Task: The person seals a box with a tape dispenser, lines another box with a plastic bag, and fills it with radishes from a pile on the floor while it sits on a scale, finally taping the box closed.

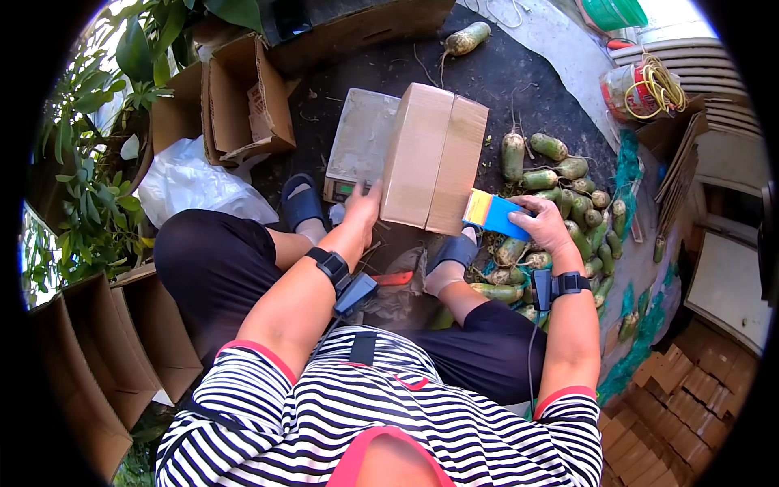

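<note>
While the right hand (542, 225) grasps a blue object (501, 217), left hand (363, 214) at a carton (434, 154), its grip unclear

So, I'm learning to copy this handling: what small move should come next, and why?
Probably draw the blue and yellow tool, seemingly a tape dispenser, across the cardboard box while steadying the box. The right hand holds the tool at the box's lower right edge, and the left hand is at its left side, well placed to brace it.
</note>
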The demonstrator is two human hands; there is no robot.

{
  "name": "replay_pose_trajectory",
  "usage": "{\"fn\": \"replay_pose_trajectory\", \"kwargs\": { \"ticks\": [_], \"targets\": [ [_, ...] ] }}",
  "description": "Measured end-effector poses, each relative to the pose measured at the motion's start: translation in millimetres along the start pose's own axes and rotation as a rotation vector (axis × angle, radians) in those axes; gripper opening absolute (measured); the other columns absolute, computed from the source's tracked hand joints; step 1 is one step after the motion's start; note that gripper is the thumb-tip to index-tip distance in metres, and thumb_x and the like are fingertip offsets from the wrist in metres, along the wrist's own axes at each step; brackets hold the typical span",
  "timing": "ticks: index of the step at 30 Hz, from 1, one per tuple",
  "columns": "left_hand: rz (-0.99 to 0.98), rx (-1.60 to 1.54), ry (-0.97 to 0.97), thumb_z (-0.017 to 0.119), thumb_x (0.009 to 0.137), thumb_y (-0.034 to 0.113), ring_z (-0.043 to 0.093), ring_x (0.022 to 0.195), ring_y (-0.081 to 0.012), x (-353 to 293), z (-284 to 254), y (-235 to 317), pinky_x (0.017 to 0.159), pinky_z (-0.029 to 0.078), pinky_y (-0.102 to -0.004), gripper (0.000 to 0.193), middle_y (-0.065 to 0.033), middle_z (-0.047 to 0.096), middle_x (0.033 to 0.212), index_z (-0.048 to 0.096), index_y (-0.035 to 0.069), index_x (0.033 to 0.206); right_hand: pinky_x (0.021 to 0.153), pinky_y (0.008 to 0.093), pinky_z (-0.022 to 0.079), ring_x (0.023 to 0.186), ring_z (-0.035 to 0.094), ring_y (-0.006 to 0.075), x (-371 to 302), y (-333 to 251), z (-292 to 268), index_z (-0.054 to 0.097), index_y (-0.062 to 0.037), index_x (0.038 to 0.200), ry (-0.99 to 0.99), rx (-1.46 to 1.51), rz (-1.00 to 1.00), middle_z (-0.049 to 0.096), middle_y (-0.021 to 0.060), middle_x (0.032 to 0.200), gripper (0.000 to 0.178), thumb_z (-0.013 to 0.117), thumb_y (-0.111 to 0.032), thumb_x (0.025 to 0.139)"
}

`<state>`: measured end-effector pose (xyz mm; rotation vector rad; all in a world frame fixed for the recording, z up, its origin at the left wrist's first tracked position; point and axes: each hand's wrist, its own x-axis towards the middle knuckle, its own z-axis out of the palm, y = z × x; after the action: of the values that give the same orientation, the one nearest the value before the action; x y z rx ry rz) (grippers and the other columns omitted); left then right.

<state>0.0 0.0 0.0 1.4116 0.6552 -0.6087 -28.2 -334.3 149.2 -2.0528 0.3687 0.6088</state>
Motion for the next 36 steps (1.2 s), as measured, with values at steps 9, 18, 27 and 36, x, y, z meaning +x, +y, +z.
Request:
{"fn": "replay_pose_trajectory", "kwargs": {
  "ticks": [9, 18, 27, 36],
  "targets": [
    [0.392, 0.305, 0.362, 0.056, 0.095, 0.033, 0.043, 0.132, -0.0348, -9, -19, -10, 0.106, 0.036, -0.0404, 0.055, -0.0254, 0.047, 0.138, 0.048, -0.006, 0.131, 0.087, 0.0300, 0.049, 0.090, 0.062, 0.0135, 0, 5, 0, 0.068, 0.0006, 0.114, -0.029, -0.031, -0.073, 0.070, 0.0077, 0.101, 0.042, 0.070, -0.020, 0.078],
    [0.797, 0.281, 0.073, 0.052, 0.096, 0.027, 0.036, 0.132, -0.0378, -34, 23, 23, 0.113, 0.026, -0.0424, 0.061, -0.0281, 0.037, 0.141, 0.033, -0.009, 0.140, 0.087, 0.0308, 0.050, 0.092, 0.062, 0.0137, 7, 16, 6, 0.068, -0.0014, 0.116, -0.017, 0.093, -0.096, 0.070, 0.0076, 0.102, 0.041, 0.071, -0.021, 0.081],
    [1.146, 1.348, -0.068, 0.082, 0.066, 0.045, 0.018, 0.145, -0.0408, -85, 43, 98, 0.116, 0.009, -0.0591, 0.091, -0.0228, 0.025, 0.154, 0.046, 0.011, 0.142, 0.087, 0.0305, 0.051, 0.091, 0.064, 0.0142, 3, 26, 12, 0.068, -0.0020, 0.115, 0.000, 0.145, -0.153, 0.070, 0.0103, 0.100, 0.041, 0.072, -0.024, 0.081],
    [0.921, 1.432, -0.154, 0.088, 0.049, 0.055, 0.009, 0.148, -0.0404, -59, 44, 109, 0.117, 0.013, -0.0572, 0.108, -0.0221, 0.015, 0.159, 0.044, 0.027, 0.144, 0.080, 0.0279, 0.051, 0.085, 0.060, 0.0106, -24, -3, -5, 0.067, 0.0023, 0.106, 0.012, 0.169, -0.197, 0.068, 0.0056, 0.091, 0.036, 0.072, -0.019, 0.077]
  ]
}}
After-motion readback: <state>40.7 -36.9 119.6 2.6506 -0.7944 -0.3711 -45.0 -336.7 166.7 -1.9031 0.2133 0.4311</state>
